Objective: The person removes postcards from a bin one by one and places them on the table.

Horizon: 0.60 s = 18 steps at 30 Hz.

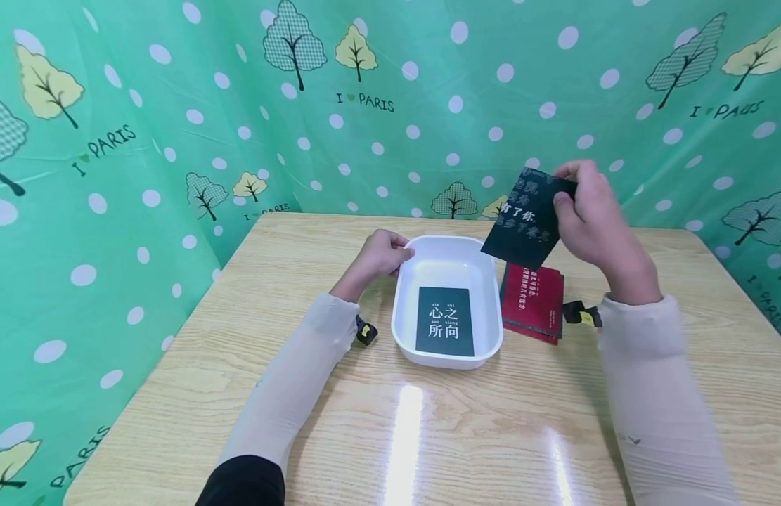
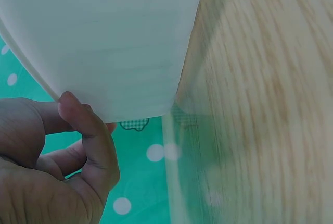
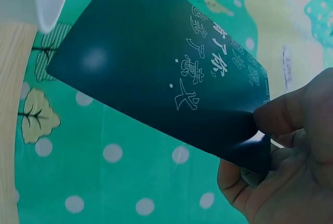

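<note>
A white plastic basin (image 1: 447, 362) stands on the table, and a dark green card (image 1: 445, 337) with white characters lies flat inside it. My left hand (image 1: 380, 254) pinches the basin's rim at its upper left; the left wrist view shows thumb and fingers at the edge of the white wall (image 2: 114, 41). Raised to the right of the basin, my right hand (image 1: 589, 214) pinches another dark green card (image 1: 523, 232) by one corner. In the right wrist view that card (image 3: 130, 62) tilts, its lettering toward the camera. Below it, red and green cards (image 1: 534, 299) lie stacked beside the basin.
The wooden table (image 1: 491, 429) runs out on both sides of the basin. Behind it hangs a green curtain (image 1: 390, 126) with dots and trees. Black straps (image 1: 582, 314) with yellow marks hang by both wrists.
</note>
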### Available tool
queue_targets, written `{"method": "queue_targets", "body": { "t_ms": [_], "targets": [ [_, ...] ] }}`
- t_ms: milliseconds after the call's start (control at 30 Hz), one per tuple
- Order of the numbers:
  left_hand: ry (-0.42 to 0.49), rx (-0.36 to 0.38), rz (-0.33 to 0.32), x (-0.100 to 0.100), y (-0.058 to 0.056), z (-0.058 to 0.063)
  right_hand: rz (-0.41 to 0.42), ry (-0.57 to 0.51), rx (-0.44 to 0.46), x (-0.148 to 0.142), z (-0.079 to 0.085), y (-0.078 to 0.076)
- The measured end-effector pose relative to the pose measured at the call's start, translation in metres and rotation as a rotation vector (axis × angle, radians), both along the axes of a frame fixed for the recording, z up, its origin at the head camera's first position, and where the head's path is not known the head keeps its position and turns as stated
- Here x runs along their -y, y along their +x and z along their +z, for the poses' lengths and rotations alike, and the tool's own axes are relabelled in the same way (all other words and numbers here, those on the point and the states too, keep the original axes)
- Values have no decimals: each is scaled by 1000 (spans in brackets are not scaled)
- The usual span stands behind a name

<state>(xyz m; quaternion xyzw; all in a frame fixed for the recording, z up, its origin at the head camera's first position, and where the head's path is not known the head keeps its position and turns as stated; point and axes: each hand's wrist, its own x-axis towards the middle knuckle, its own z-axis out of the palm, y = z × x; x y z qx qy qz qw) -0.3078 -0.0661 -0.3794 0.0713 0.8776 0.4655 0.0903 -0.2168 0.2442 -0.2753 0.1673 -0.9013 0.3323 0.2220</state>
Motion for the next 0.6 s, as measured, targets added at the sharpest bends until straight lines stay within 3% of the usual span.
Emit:
{"method": "queue_targets", "body": {
  "t_ms": [267,600],
  "targets": [
    [-16,0,11,-1,1,0,-41,-10,110,-21,-3,-7],
    [-15,-3,18,-2,3,2,-25,79,299,-34,-19,-16]
  ]
}}
